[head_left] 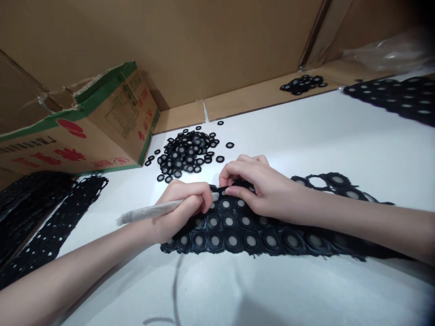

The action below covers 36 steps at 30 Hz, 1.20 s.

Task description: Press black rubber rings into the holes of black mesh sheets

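Note:
A black sheet (251,240) with rows of pale round discs set in it lies on the white table under both hands. My left hand (183,203) is closed around a whitish pen-like tool (149,212); the tool's tip meets the sheet's upper edge. My right hand (253,183) pinches that same edge between thumb and fingertips, just right of the tip. What lies exactly between those fingertips is partly hidden. Behind the hands is a pile of small black rings with pale centres (186,151), several of them scattered around it.
At the left stands a torn-open cardboard box (115,113) with green edges. Beside it lies black perforated strip material (68,217). A smaller ring pile (302,84) sits on the cardboard ledge. Another black disc-studded sheet (397,97) is at the back right, near clear plastic (387,52).

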Tool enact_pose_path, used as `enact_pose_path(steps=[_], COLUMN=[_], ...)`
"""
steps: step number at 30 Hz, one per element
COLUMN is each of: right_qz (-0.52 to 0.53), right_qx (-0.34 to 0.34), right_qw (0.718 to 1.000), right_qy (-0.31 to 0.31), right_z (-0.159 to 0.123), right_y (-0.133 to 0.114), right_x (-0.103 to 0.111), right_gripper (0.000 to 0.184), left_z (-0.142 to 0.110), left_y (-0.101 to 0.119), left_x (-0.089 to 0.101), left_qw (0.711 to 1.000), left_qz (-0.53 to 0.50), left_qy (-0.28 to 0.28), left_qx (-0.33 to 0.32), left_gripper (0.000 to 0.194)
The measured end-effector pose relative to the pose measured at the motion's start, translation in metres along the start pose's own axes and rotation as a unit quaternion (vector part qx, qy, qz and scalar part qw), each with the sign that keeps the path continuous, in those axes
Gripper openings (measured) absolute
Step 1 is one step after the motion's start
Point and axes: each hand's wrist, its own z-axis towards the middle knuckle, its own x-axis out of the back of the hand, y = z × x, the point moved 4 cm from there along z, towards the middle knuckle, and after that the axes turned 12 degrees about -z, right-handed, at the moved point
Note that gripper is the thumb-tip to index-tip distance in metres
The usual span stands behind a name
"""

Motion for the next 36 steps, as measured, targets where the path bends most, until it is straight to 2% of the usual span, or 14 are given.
enact_pose_path(steps=[8,14,19,23,29,36], right_qz=[-0.015,-0.055,-0.028,-0.006,0.007,0.010], right_qx=[-0.048,0.009,0.044,0.069,0.090,0.095], right_qw=[0.999,0.998,0.999,0.998,0.996,0.995], right_qy=[0.008,0.032,0.000,0.008,0.007,0.012], right_z=[-0.004,-0.004,-0.004,-0.005,-0.006,-0.005], right_y=[0.001,-0.002,-0.003,-0.002,-0.002,-0.001], right_x=[0.003,0.004,0.003,0.003,0.004,0.004], right_gripper=[0.016,0.018,0.016,0.013,0.013,0.014], left_z=[-0.005,-0.009,-0.013,-0.020,-0.023,-0.020], left_y=[-0.001,0.003,0.004,0.005,0.005,0.006], left_x=[0.001,0.002,0.001,0.004,-0.001,-0.001], left_qw=[1.000,0.996,0.993,0.987,0.997,0.996], left_qz=[0.003,0.007,0.003,-0.041,-0.011,-0.005], left_qy=[0.027,0.074,0.085,0.120,0.042,0.043], left_qx=[-0.011,-0.043,-0.075,-0.101,-0.069,-0.076], left_gripper=[0.026,0.025,0.025,0.027,0.026,0.027])
